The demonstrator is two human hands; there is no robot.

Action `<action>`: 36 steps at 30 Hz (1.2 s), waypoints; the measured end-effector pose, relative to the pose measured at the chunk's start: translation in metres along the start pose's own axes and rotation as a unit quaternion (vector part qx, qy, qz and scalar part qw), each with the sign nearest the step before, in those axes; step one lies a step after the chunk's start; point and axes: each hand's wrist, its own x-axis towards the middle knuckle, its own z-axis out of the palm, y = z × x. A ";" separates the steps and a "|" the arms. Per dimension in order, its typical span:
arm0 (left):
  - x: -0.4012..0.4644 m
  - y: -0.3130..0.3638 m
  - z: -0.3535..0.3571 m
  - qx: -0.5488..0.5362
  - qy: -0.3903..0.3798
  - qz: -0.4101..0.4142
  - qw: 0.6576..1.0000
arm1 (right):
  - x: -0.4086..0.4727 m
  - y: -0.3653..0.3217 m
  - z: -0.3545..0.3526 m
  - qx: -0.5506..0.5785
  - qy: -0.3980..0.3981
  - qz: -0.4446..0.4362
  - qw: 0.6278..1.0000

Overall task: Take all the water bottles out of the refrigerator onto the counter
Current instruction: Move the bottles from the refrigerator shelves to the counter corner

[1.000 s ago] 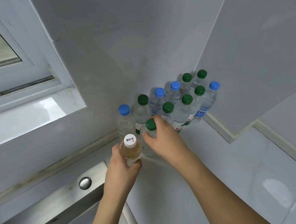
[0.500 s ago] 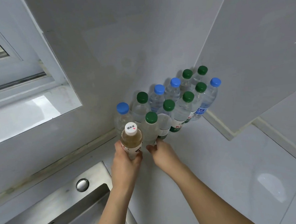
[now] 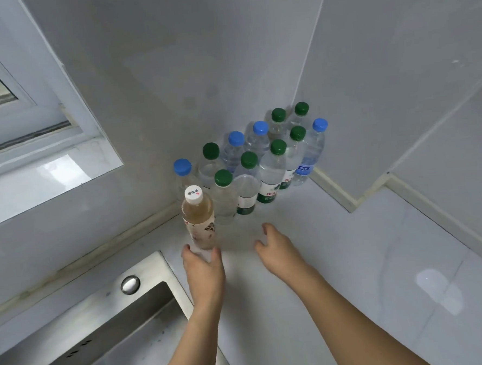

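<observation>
While the refrigerator is out of view, we count eleven capped water bottles (image 3: 264, 164) clustered in the bench (image 3: 380, 272) corner, so how many remain we cannot tell. Our left hand (image 3: 204, 272) grips the white-capped tea-coloured bottle (image 3: 199, 218) at its base, standing just beyond our fingers. Our right hand (image 3: 278, 250) hovers empty, fingers loosely spread.

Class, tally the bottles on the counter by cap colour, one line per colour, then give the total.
Green caps: 6
Blue caps: 4
White cap: 1, on the tan drink bottle that the left hand holds
Total: 11 bottles
</observation>
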 end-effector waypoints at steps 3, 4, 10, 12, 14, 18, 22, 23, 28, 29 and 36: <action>-0.029 -0.004 0.019 0.013 -0.003 0.061 0.998 | -0.026 0.034 -0.018 -0.002 0.011 0.023 1.000; -0.039 -0.003 0.028 0.026 -0.013 0.087 0.996 | -0.035 0.046 -0.024 0.004 0.017 0.031 0.999; -0.092 0.013 0.092 0.143 -0.134 0.242 0.950 | -0.080 0.115 -0.063 0.017 0.086 0.067 0.994; -0.113 0.021 0.113 0.175 -0.170 0.290 0.925 | -0.098 0.139 -0.079 0.029 0.112 0.085 0.990; -0.137 0.027 0.133 0.197 -0.201 0.343 0.896 | -0.119 0.164 -0.096 0.050 0.138 0.104 0.984; -0.195 0.033 0.176 0.230 -0.256 0.430 0.834 | -0.172 0.217 -0.126 0.079 0.200 0.145 0.966; -0.275 0.032 0.210 0.241 -0.314 0.501 0.770 | -0.242 0.275 -0.150 0.098 0.262 0.193 0.940; -0.298 0.030 0.217 0.246 -0.327 0.518 0.751 | -0.263 0.289 -0.155 0.106 0.279 0.207 0.932; -0.408 0.017 0.236 0.251 -0.389 0.580 0.670 | -0.363 0.345 -0.166 0.138 0.355 0.250 0.890; -0.433 0.012 0.236 0.251 -0.403 0.591 0.652 | -0.386 0.358 -0.166 0.141 0.375 0.258 0.879; -0.594 -0.033 0.220 0.232 -0.475 0.661 0.532 | -0.549 0.416 -0.144 0.180 0.476 0.308 0.804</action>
